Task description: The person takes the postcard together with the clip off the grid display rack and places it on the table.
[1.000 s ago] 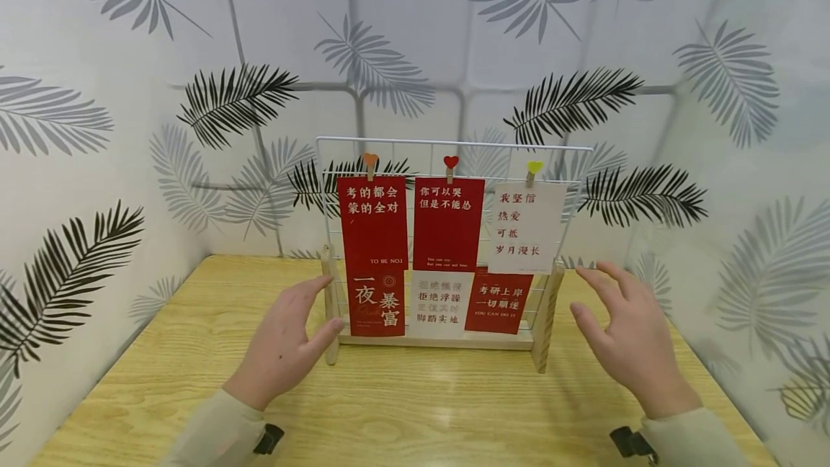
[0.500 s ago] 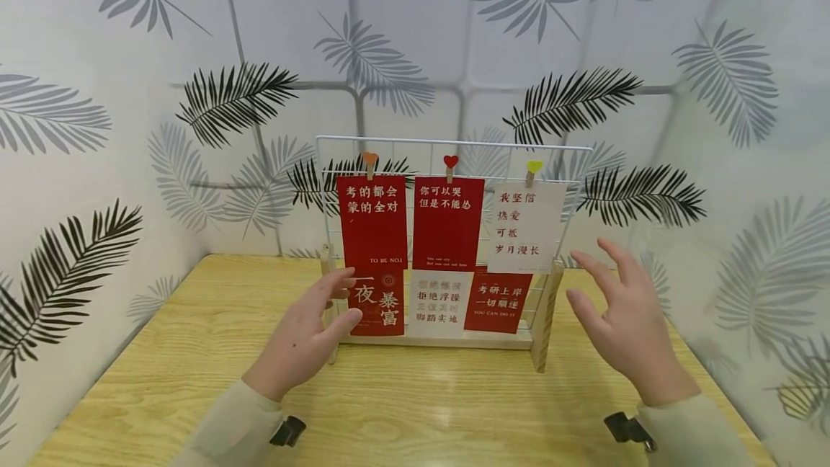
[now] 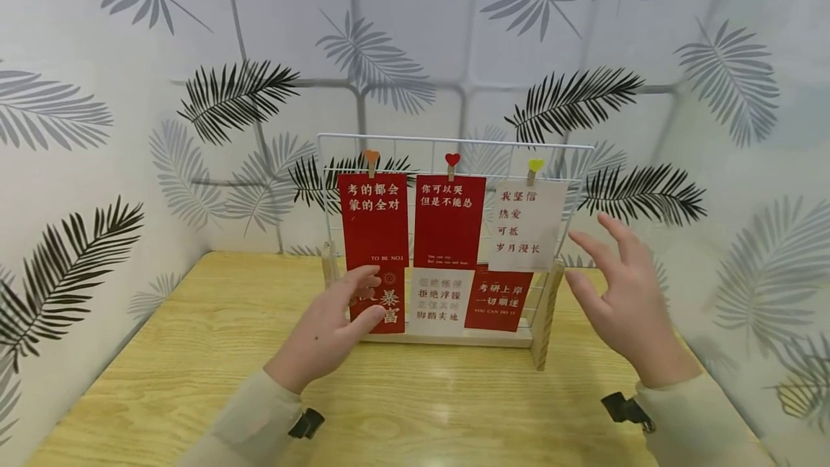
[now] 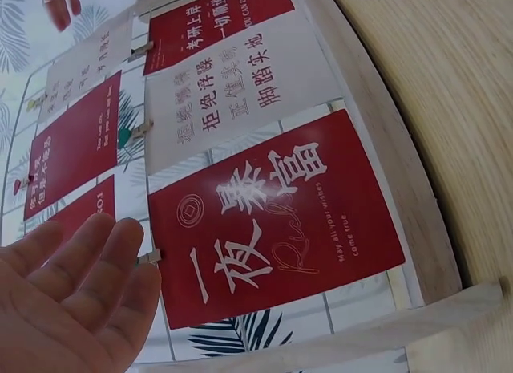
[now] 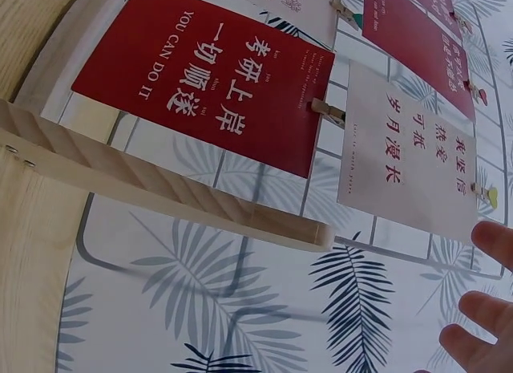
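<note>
At the centre of the head view stands a white wire-grid rack with pale wooden posts, on a yellow wood-grain table. Since a second ago, the bare left hand has shifted from the rack's left post toward the centre, and now covers part of the red rectangular paper card with white lettering at the rack's lower left. Its fingers are relaxed, thumb apart, gripping nothing; whether they touch the card I cannot tell. The bare right hand, right of centre, has risen slightly beside the rack's right edge, fingers spread and holding nothing. The other five red and white cards hang where they did, the upper three under orange, red and yellow heart-shaped clips.
</note>
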`<state>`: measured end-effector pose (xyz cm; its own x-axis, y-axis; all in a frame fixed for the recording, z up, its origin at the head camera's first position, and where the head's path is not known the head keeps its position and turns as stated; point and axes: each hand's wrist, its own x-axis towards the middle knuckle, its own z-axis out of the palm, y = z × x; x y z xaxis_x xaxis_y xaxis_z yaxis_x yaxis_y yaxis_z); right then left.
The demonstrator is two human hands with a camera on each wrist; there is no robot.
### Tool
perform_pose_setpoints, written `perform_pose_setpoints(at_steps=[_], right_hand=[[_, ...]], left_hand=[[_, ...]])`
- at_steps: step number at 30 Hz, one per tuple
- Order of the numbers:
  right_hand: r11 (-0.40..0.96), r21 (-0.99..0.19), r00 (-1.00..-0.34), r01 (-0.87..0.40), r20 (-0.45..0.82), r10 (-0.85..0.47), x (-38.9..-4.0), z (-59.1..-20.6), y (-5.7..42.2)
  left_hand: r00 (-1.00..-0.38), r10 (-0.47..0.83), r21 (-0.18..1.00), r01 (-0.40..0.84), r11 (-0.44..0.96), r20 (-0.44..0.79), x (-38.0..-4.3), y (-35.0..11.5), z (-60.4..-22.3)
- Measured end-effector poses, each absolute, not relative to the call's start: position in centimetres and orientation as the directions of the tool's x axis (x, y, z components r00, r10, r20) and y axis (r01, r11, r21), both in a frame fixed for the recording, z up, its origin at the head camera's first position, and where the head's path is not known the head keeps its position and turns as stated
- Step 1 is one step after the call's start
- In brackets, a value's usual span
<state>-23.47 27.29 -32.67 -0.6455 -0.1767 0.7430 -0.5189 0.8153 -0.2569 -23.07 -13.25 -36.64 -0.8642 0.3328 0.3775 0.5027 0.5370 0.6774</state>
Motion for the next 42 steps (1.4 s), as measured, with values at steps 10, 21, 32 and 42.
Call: perform_pose_setpoints(at_steps=[10,21,32,42], right_hand=[[0.815,-0.220,-0.620,-0.535,0.758,-0.203,-23.8,-31.8,26.9],[0.809,-0.183,-0.583,-0.559,0.780,-0.227,-24.6,-31.1,26.4],[0.804,-0.143,-0.543,-0.577,0.803,-0.246,-24.7,-29.7,26.2],[0.808,-0.093,-0.511,-0.582,0.814,-0.274,-24.9,-28.0,26.4]], left_hand=[[-0.847,0.370,0.662,0.530,0.530,0.382,-23.6,-12.0,-35.9],[-0.835,0.406,0.679,0.543,0.494,0.372,-24.0,-10.8,-34.9],[-0.843,0.426,0.675,0.526,0.518,0.330,-24.0,-9.7,-34.1],[-0.845,0.440,0.692,0.514,0.508,0.304,-24.2,-9.0,-33.7]])
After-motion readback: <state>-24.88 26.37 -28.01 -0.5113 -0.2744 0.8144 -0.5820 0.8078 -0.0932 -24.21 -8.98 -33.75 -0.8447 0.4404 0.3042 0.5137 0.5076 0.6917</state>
